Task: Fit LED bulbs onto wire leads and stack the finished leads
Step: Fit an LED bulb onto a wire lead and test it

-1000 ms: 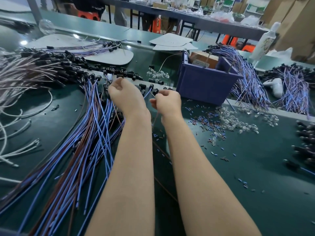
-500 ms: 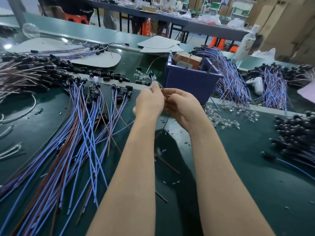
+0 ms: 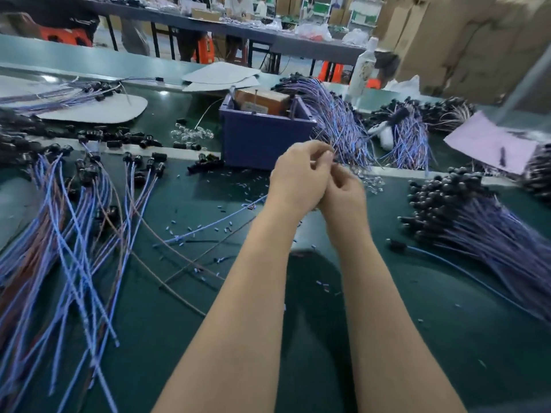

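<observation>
Both hands have come away from the left side of the bench (image 3: 447, 338), where a second ago they were reaching into the loose leads (image 3: 74, 234), and now meet near its middle, so I judge the picking is over and the fitting is on. Those unfitted leads fan out along the left edge, blue and brown, their black ends pointing to the far side. Toward the right edge lies the finished stack (image 3: 477, 228), heads bunched together, well apart from my hands. The blue bin (image 3: 262, 135) stands at the far middle, just behind my fingers. My left hand (image 3: 298, 177) has its fingers curled, thumb and forefinger pinching the top of one lead (image 3: 214, 225); my right hand (image 3: 343, 198) is curled tight against it, working at the same end. That lead seems to trail from under my left wrist toward the left. Whether a bulb sits on it yet I cannot tell, as my fingers hide it. Clear bulbs (image 3: 372, 181) lie scattered just beyond my right hand.
</observation>
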Demonstrator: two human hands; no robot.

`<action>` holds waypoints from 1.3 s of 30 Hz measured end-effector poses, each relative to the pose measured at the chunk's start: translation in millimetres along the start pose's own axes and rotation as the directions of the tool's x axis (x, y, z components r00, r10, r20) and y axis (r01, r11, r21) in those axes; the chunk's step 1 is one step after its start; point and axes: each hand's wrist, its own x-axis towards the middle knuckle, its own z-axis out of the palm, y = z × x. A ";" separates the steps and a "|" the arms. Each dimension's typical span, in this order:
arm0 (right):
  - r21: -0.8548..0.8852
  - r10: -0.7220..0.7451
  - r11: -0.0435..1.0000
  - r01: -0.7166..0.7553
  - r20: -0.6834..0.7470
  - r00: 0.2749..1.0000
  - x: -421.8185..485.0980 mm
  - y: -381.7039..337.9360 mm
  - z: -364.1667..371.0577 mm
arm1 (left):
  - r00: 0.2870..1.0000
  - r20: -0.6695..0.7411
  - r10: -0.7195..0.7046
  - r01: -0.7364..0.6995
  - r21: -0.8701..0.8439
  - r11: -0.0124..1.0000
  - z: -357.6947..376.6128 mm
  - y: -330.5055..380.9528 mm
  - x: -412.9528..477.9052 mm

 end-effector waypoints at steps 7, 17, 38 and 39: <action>0.536 0.203 0.842 0.065 -0.426 0.882 16.8 6.6 -35.0 | 0.982 0.143 -0.124 0.082 0.268 0.960 9.7 -37.7 -12.3; -0.280 -0.104 0.958 0.064 -0.132 0.986 7.3 23.6 -12.5 | 1.000 -0.004 0.000 0.001 0.156 0.988 16.7 -41.4 -17.4; 0.420 0.149 0.902 0.104 -0.526 0.838 20.3 18.3 -47.1 | 0.947 -0.216 -0.237 0.273 0.152 0.950 -4.7 -67.2 -8.7; 0.445 0.169 0.889 0.104 -0.532 0.830 20.5 17.8 -48.7 | 0.938 -0.246 -0.245 0.284 0.137 0.949 -5.9 -66.5 -8.9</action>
